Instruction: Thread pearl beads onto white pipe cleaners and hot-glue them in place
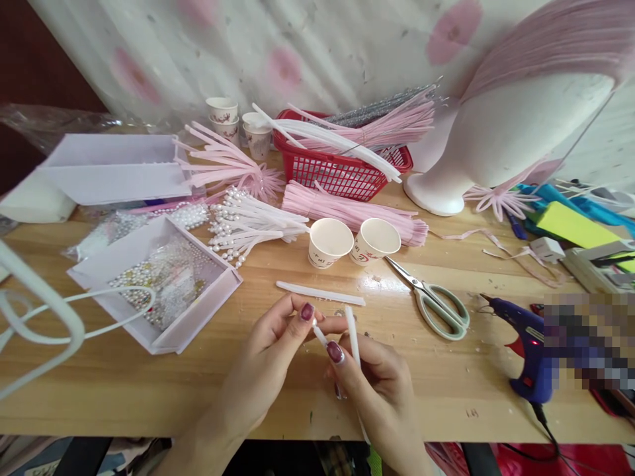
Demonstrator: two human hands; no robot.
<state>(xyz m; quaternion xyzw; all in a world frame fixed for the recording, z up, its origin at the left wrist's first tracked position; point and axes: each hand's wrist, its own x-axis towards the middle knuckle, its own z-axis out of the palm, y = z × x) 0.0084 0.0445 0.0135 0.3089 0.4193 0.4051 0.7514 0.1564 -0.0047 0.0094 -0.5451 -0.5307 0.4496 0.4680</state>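
Note:
My left hand (265, 360) pinches a small white pearl bead (314, 322) between thumb and forefinger, at the tip of a white pipe cleaner (321, 336). The other end of this stem runs into my right hand (381, 387), whose thumb and fingers are closed round it. A second white length (352, 334) sticks up between the right fingers; whether it is the same stem bent over, I cannot tell. Just beyond my hands, a loose white pipe cleaner (320, 293) lies on the wooden table. Pipe cleaners with pearl tips (262, 221) lie bunched behind it to the left.
Two paper cups (331, 243) stand before a pink pipe cleaner bundle (354, 210). Scissors (436, 305) and a blue glue gun (528, 344) lie right. A box of beads (211, 307) sits left. Behind are a red basket (337, 175) and a white mannequin head (520, 125).

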